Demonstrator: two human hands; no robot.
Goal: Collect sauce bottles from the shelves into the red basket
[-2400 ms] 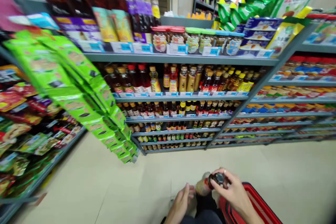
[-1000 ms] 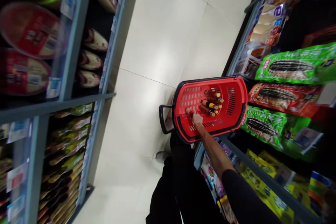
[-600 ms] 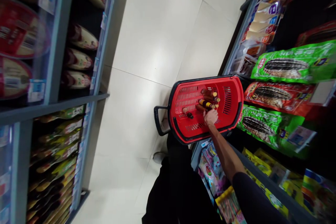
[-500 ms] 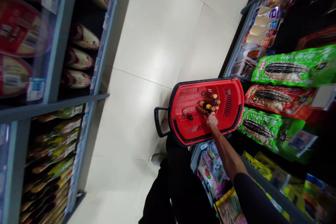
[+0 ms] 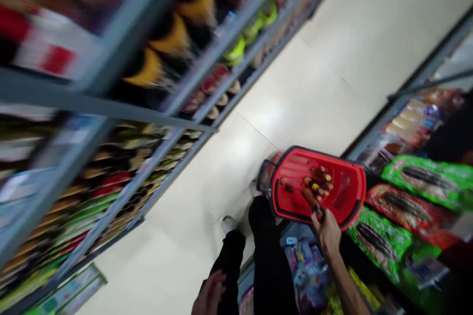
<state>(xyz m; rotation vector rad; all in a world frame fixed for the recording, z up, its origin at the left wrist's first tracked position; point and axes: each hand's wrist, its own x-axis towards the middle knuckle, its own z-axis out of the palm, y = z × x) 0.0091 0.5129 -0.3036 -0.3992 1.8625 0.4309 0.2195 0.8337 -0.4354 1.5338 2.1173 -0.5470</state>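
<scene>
My right hand is closed around the dark neck end of a small brown bottle, which is tilted above the near side of a red shopping basket. Inside the basket lie several small brown bottles with gold caps, one bearing a yellow band. A separate small dark item, too blurred to name, lies toward the basket's left end. Low in the picture, my left hand hangs in front of my leg, blurred, with loosely bent fingers apart and nothing visible in them.
Tall shelving with packed goods runs along the left. On the right, a shelf holds green bags and a red bag close beside the basket. Pale floor tiles lie between, and my shoe shows below.
My right hand has lifted a brown bottle from the group in the basket. My left hand has come into view at the bottom. The view has turned and shifted left, showing more left shelving.
</scene>
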